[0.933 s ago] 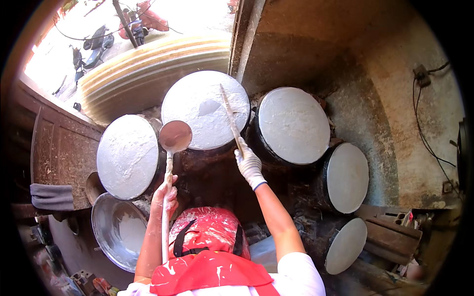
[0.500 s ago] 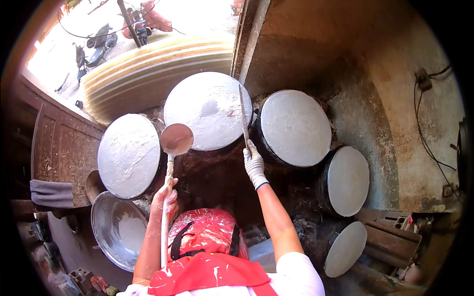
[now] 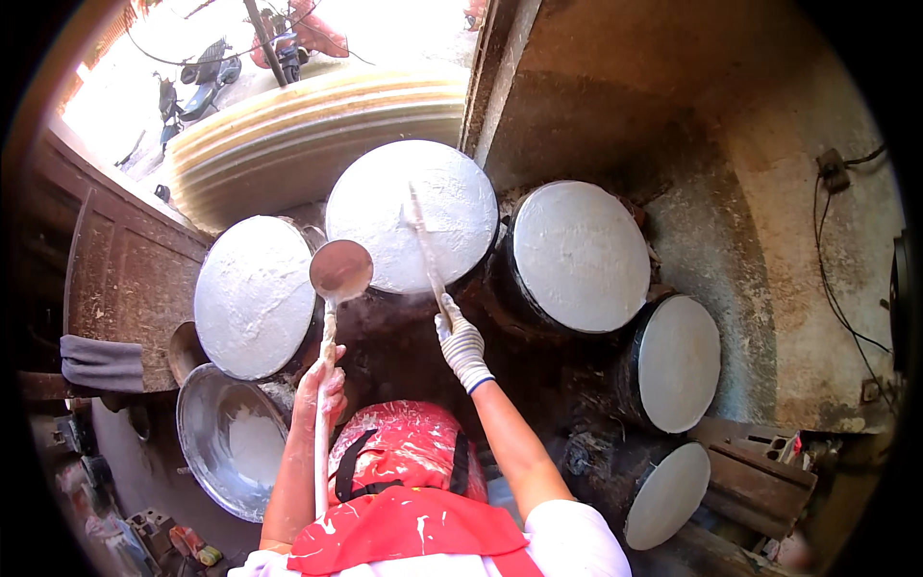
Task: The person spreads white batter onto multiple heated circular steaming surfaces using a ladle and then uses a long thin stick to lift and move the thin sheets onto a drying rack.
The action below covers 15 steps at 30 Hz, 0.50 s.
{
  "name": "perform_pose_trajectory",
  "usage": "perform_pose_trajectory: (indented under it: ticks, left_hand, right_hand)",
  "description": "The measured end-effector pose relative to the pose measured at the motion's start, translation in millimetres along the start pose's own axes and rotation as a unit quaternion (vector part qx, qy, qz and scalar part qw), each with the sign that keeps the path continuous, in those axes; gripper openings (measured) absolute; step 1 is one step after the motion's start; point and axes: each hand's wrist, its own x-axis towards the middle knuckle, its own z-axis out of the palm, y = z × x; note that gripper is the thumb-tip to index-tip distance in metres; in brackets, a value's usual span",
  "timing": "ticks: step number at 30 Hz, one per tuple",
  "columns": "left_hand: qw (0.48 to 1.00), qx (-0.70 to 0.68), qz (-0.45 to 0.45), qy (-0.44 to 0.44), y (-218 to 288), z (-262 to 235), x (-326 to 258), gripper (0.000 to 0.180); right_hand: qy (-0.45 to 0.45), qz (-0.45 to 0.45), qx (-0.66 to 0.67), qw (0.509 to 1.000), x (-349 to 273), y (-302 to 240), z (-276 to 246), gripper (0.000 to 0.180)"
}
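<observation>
My left hand [image 3: 323, 383] grips the long pale handle of a round metal ladle [image 3: 340, 270], whose bowl hovers between two white discs. My right hand [image 3: 461, 342], in a white knit glove, holds a thin flat stick [image 3: 425, 252] that reaches out over the middle white disc [image 3: 385, 192]. That disc is a round steaming surface coated in pale batter. A red apron [image 3: 404, 481] splashed with white covers my chest below.
Several more white-topped round steamers ring me: left [image 3: 252, 294], right [image 3: 579, 254], and two further right [image 3: 677, 362], [image 3: 665, 492]. A metal basin of white batter [image 3: 227, 439] sits at lower left. A grey cloth [image 3: 100, 362] hangs on a wooden rail. Stained wall on the right.
My right hand has swung the stick back left, from the middle disc's right edge toward its centre. The ladle in my left hand has stayed almost still.
</observation>
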Motion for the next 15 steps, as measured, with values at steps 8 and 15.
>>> perform_pose_trajectory:
  ticks: [8,15]
  left_hand:
    - [1.0,-0.006,0.008,-0.003,-8,13,10,0.043]
    - [0.999,-0.017,0.023,0.015,-13,25,14,0.042]
  right_hand:
    - [0.027,-0.096,-0.024,0.995,92,27,-24,0.041]
    - [-0.056,-0.186,-0.05,0.98,48,18,-37,0.042]
